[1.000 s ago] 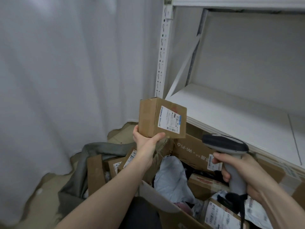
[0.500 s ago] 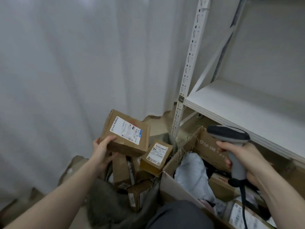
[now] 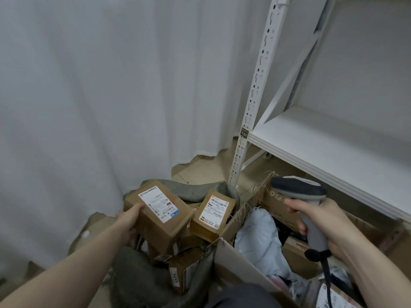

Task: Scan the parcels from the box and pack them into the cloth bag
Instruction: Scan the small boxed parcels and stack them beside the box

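Left of the big cardboard box (image 3: 249,258), over the grey cloth bag (image 3: 133,278), I see the left hand (image 3: 127,221) holding a brown parcel (image 3: 159,213). Left forearm runs in from the lower left corner, stretched forward and slightly up. Thumb lies along the parcel's top edge next to its white label (image 3: 158,203); the other fingers wrap under the near side, mostly hidden. Grip is closed on the parcel. Parcel sits tilted, label facing up, its lower end among other parcels already in the bag.

Between that parcel and the box wall, a second small parcel (image 3: 213,215) leans tilted, label up, touching the box's frayed edge. More brown parcels (image 3: 183,271) lie lower in the bag mouth, just left of the box flap.

Above the box, the right hand (image 3: 320,227) is wrapped around the handle of a grey scanner (image 3: 299,191). Fingers curled tight on the grip, wrist bent, scanner head pointing left. Its black cable (image 3: 327,276) drops from the handle base down into the box. I cannot tell whether a finger is pressing the trigger.

Inside the box: a pale plastic mailer (image 3: 258,243) and several labelled cartons, partly hidden by the right arm.

Behind the box, a white metal shelf (image 3: 333,150) with a perforated upright, and a white curtain (image 3: 100,96) to its left.
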